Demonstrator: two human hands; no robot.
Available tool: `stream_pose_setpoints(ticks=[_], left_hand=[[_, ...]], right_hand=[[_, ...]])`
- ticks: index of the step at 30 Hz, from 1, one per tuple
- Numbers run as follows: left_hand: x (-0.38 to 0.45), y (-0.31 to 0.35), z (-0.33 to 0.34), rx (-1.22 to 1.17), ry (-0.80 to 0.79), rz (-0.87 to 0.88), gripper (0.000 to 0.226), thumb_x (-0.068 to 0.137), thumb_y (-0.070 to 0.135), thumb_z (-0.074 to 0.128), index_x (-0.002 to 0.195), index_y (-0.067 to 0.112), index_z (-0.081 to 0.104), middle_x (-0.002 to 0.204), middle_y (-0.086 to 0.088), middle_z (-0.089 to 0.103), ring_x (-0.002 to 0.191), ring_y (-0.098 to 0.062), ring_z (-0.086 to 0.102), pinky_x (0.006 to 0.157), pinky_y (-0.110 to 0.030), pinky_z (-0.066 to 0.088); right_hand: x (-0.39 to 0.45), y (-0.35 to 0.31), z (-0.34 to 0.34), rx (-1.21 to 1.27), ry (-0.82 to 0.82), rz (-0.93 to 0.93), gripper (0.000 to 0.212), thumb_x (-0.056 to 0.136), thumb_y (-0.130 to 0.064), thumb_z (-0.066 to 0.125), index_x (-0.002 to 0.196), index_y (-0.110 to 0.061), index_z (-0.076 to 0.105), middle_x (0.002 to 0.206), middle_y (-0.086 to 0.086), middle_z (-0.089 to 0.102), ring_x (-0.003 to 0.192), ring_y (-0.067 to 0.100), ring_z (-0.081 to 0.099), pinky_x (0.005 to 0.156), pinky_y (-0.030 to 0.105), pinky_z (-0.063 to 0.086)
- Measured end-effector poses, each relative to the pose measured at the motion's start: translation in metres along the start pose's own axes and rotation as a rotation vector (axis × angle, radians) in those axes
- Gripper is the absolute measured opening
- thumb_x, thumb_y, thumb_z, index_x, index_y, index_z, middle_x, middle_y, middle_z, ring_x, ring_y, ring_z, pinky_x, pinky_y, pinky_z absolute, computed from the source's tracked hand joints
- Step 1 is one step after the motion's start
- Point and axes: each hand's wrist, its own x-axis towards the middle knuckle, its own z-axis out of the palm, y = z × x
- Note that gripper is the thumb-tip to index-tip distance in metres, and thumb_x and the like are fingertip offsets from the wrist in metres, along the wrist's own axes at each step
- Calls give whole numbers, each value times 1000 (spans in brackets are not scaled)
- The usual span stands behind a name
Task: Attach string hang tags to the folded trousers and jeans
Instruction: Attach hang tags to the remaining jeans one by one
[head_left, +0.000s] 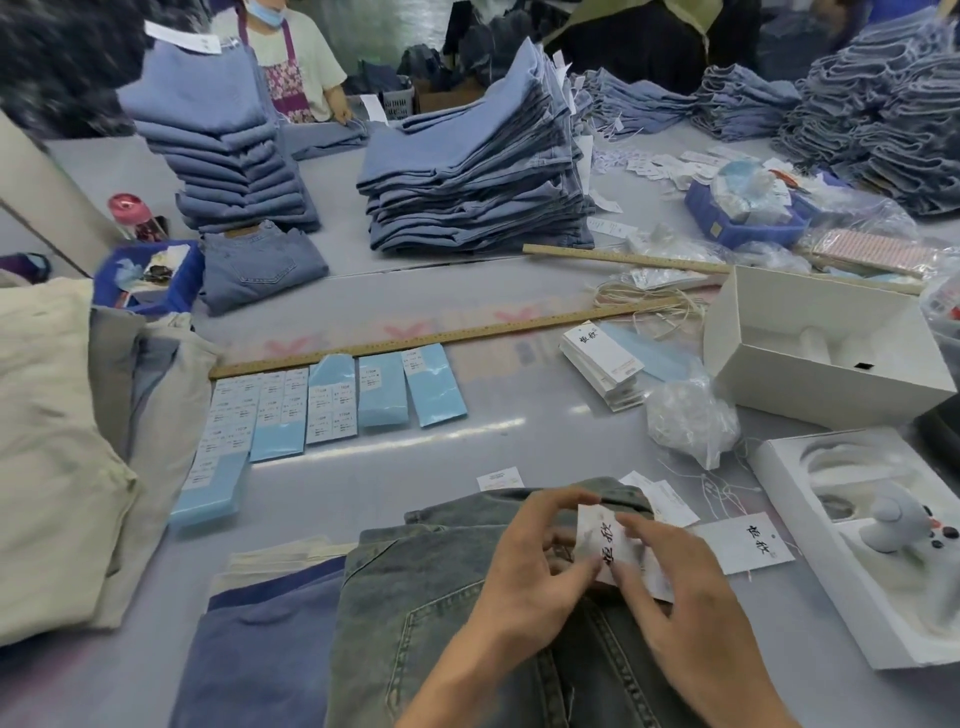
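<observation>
Both forearms are extended forward from the lower edge of the view, converging at centre. The left hand is held with fingers curled and thumb raised, pinching. The right hand is laid palm-down, its fingertips pressed against those of the left.
</observation>
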Motion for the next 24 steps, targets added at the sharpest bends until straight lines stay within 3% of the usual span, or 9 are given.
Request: stream_pose_setpoints(ticks=[5,8,11,14,18,20,22,24], left_hand=[[-14,-14,-26,58,129,12,50,89,4,69,116,46,60,142,13,49,120,-7,61,73,-19,53],[-21,-20,-53,112,235,23,47,88,18,68,118,52,59,140,22,45,123,-2,54,81,-18,55],[-27,-29,-100,126,444,-27,44,89,17,69,115,51,59,124,19,58,115,-1,58,80,-15,52],[-41,-48,-167,21,795,-119,40,92,5,70,114,38,63,121,10,64,103,-8,64,78,-20,53],[-89,-77,-290,-338,1520,-341,40,88,3,73,125,9,57,125,-18,62,100,-29,63,87,-42,55],[-118,-90,-345,-385,1743,-392,37,86,4,76,118,4,58,113,-13,63,101,-28,60,90,-42,52],[-137,-98,-388,-436,1727,-420,36,88,3,75,119,2,57,113,-10,56,104,-21,52,91,-42,49],[-147,-101,-418,-544,1618,-415,37,91,1,70,124,9,54,117,-10,54,107,-22,50,91,-40,46]], right_hand=[[-2,-16,7,-138,54,-98,33,72,-5,87,98,-24,79,85,-12,74,65,13,68,58,33,57],[10,-36,19,-36,126,-224,17,86,-9,73,96,-21,79,86,-15,72,66,5,66,65,29,54],[32,-67,42,47,53,-367,13,90,-15,66,95,-16,78,89,-13,72,75,1,65,75,15,50],[53,-102,74,129,-109,-448,12,90,-13,68,98,-17,77,94,-12,74,80,10,72,73,28,54],[72,-147,120,173,-313,-477,19,87,-11,76,101,-24,75,93,-20,71,76,4,68,67,33,57],[80,-168,141,181,-385,-513,20,88,-12,76,102,-27,74,92,-24,70,74,2,67,67,28,56],[87,-187,161,170,-438,-561,19,89,-14,75,102,-28,75,92,-25,70,74,2,66,68,21,54],[90,-203,182,149,-495,-598,18,90,-16,75,103,-28,75,93,-23,71,74,4,65,70,23,56]])
